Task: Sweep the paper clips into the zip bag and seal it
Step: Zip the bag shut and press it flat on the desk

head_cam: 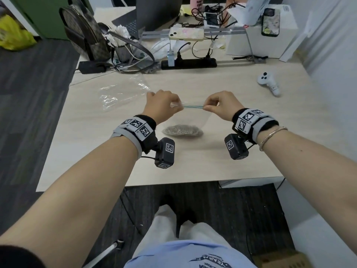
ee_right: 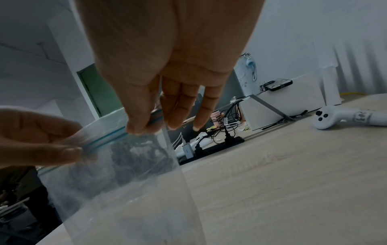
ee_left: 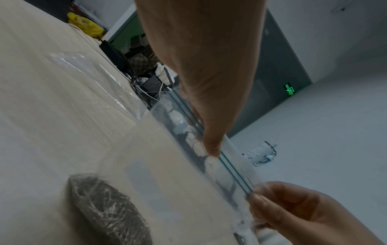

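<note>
A clear zip bag [head_cam: 193, 118] hangs upright over the desk, its bottom resting on the wood. A grey heap of paper clips [head_cam: 182, 130] fills the bottom of the bag [ee_left: 108, 213]. The blue zip strip [head_cam: 193, 107] runs taut between my hands. My left hand [head_cam: 164, 105] pinches the strip's left end [ee_left: 211, 149]. My right hand [head_cam: 218, 105] pinches its right end [ee_right: 138, 129]. In the left wrist view the two blue lines [ee_left: 234, 175] lie close together; whether they are pressed closed I cannot tell.
A second crumpled clear plastic bag [head_cam: 123, 91] lies on the desk at the left. A white controller [head_cam: 269, 84] sits at the right. A black power strip [head_cam: 189, 63] with cables, a backpack [head_cam: 85, 33] and phones crowd the back.
</note>
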`<state>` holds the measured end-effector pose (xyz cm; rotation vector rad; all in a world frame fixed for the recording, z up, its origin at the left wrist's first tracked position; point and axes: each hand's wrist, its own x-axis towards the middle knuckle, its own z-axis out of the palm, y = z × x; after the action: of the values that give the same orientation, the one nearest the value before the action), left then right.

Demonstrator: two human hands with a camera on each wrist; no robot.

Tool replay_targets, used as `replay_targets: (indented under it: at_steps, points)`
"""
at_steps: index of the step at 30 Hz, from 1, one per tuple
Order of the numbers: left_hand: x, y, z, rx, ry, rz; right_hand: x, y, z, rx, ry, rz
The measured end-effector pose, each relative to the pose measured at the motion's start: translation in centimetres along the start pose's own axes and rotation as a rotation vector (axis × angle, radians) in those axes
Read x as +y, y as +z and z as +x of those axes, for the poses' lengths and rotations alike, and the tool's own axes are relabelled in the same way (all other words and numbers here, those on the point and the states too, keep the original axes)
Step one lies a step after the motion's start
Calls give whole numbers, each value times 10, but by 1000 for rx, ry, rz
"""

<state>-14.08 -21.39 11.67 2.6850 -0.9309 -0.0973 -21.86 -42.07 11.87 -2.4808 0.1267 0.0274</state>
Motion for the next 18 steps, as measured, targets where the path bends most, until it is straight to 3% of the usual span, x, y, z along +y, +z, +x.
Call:
replay_targets:
  at_steps: [10,18]
  points:
    - [11,1,9,8,7,-69,-17,13,11,27,-117,-170]
    - [7,-2,6,-30,-30,-129,-25,18,19,-22,-124,-232]
